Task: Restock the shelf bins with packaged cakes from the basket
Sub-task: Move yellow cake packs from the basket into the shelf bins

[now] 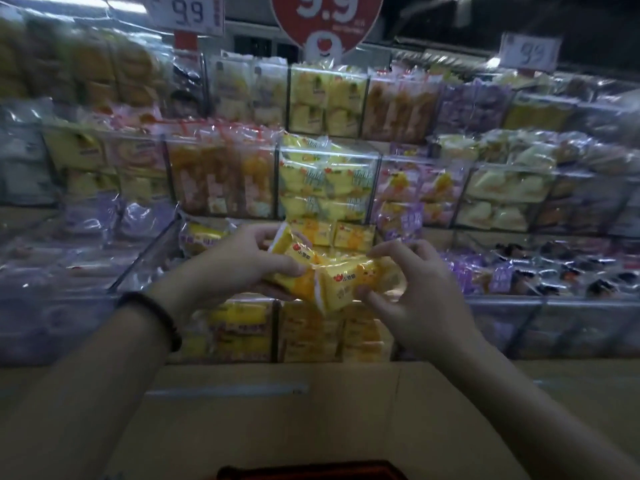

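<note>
Both hands hold yellow packaged cakes in front of the shelf. My left hand (242, 263), with a dark bracelet on the wrist, grips one yellow cake pack (294, 261) from the left. My right hand (415, 292) pinches a second yellow cake pack (349, 284) that touches the first. They hover over a clear shelf bin (346, 233) that holds more of the same yellow packs. Only the dark rim of the basket (311, 471) shows, at the bottom edge.
Tiers of clear bins hold yellow (325, 181), orange (221, 178) and purple (485, 271) cake packs. Below my hands a front bin (325, 332) is stacked with yellow packs. A wooden shelf ledge (277, 403) lies in front. Price signs reading 9.9 (327, 15) hang above.
</note>
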